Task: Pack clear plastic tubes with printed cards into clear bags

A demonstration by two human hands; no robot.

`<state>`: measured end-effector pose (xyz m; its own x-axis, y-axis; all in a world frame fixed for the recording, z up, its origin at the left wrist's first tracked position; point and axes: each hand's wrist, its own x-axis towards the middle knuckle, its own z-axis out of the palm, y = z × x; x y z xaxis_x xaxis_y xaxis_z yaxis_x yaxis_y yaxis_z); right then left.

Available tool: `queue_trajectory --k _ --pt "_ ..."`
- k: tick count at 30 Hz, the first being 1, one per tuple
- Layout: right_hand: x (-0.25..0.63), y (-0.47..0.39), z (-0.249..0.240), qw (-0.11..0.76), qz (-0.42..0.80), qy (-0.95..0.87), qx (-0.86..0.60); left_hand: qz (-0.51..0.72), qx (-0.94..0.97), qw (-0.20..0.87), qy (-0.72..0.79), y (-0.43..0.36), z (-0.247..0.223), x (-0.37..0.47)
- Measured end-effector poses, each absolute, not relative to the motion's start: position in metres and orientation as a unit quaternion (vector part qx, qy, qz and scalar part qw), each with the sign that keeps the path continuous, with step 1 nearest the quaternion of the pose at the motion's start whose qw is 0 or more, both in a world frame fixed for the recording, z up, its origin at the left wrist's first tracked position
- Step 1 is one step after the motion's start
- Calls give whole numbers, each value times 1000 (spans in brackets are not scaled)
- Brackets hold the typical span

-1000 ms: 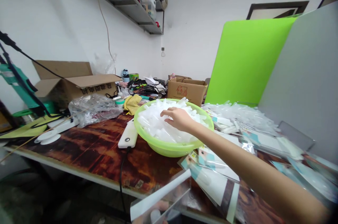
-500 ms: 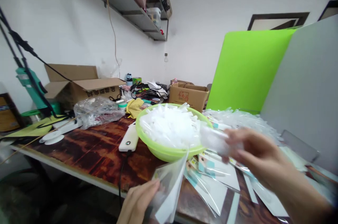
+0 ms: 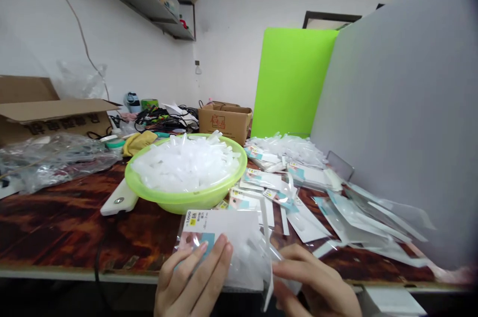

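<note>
A clear plastic bag (image 3: 244, 257) with a white printed card inside lies at the table's front edge, several white translucent pieces showing through its right part. Across its left part my left hand (image 3: 196, 277) rests with fingers stretched out flat; the thumb is hidden. My right hand (image 3: 315, 279) pinches the bag's right edge, where a narrow flap stands up. Just behind is a green basin (image 3: 179, 202) heaped with white translucent strips (image 3: 190, 162).
More bagged cards (image 3: 298, 215) are scattered right of the basin, beside a grey panel (image 3: 388, 107). A pile of clear bags (image 3: 287, 147) lies behind them. On the left are a white power bank-like device (image 3: 121, 200), crumpled plastic (image 3: 56, 160) and a cardboard box (image 3: 56, 117).
The view has turned right. My right hand has come down from beside the basin to the bag's edge; the white bundle it held is no longer in its fingers. My left hand now lies flat.
</note>
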<state>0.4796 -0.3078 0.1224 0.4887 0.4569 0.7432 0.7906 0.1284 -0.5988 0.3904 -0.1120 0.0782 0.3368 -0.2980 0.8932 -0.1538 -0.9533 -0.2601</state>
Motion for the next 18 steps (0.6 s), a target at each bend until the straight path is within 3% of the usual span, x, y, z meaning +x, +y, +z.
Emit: queue_trajectory --k 6,11,14,18 --pt "486 -317 84 734 184 -291 -586 -582 -785 62 202 -129 73 404" --pt "473 -310 66 720 10 -183 -669 -542 -803 45 243 -141 69 409" --pt "468 -305 60 723 -25 -135 -677 -530 -813 11 243 -142 64 409" --pt "468 -306 57 605 -38 -256 -753 -510 -819 3 264 -139 57 411"
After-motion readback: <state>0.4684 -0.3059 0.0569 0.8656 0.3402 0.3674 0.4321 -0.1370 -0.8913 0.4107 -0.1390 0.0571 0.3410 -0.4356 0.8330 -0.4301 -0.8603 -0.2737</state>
